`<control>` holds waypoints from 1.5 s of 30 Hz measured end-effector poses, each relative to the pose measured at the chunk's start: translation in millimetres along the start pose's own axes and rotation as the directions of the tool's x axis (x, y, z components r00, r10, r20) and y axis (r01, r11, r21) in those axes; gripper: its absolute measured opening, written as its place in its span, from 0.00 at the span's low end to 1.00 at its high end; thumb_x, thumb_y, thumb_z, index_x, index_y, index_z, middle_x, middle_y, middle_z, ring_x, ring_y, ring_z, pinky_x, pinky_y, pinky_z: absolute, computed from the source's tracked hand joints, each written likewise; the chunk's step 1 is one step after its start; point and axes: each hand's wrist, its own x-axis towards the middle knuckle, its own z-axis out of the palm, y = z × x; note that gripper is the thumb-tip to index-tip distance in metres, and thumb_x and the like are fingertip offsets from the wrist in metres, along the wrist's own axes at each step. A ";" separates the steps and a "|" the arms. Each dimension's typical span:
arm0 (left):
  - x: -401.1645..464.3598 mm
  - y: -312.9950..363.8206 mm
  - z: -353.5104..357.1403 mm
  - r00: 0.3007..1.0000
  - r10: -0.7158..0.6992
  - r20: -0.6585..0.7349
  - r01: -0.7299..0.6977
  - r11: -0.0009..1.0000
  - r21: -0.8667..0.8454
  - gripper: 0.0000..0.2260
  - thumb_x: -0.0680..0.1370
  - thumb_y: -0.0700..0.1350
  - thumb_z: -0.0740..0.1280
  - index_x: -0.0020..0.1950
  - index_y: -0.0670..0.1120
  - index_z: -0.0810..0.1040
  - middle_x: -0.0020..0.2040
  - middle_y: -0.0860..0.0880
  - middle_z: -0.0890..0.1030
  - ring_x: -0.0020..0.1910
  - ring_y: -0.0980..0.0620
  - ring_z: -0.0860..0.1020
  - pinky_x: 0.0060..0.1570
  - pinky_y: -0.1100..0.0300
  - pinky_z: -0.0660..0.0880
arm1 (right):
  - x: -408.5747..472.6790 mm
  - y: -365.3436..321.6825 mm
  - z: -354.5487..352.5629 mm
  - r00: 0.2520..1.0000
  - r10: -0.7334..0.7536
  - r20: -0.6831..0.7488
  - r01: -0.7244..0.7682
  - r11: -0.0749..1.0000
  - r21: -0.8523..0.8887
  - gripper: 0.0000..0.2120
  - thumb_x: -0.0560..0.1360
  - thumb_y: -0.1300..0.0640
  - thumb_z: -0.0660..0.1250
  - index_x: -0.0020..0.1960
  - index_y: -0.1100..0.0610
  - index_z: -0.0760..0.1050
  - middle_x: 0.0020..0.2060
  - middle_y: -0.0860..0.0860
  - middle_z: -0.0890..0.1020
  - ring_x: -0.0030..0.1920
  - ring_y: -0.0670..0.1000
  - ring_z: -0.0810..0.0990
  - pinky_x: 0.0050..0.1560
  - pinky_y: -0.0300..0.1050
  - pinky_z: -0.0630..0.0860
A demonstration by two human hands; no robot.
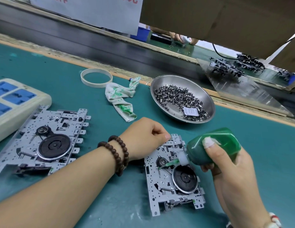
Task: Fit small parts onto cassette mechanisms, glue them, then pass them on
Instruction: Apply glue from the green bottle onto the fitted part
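A silver cassette mechanism (174, 183) with a black flywheel lies on the green mat in front of me. My left hand (143, 137) grips its upper left edge with curled fingers. My right hand (229, 163) holds a green glue bottle (216, 145), tilted so that the nozzle tip touches the plate beside a small pulley. A second mechanism (43, 140) lies to the left, apart from both hands. A steel dish (207, 94) at the back holds several small dark metal parts.
A white power strip (16, 102) with blue sockets sits at the far left. A glue-stained rag (122, 99) and a white ring (96, 78) lie behind the mechanisms. A dark conveyor belt (94, 45) runs along the back. More mechanisms (225, 68) are stacked at the far right.
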 end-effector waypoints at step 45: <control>0.3 -1.5 0.7 0.999 -0.034 -0.013 0.032 0.986 -0.164 0.06 0.76 0.46 0.67 0.43 0.46 0.83 0.43 0.46 0.84 0.40 0.56 0.77 0.50 0.60 0.75 | 3.3 -7.8 -4.6 0.967 0.256 -0.017 -0.243 0.936 0.253 0.06 0.63 0.58 0.72 0.39 0.52 0.78 0.30 0.52 0.78 0.24 0.46 0.74 0.21 0.33 0.69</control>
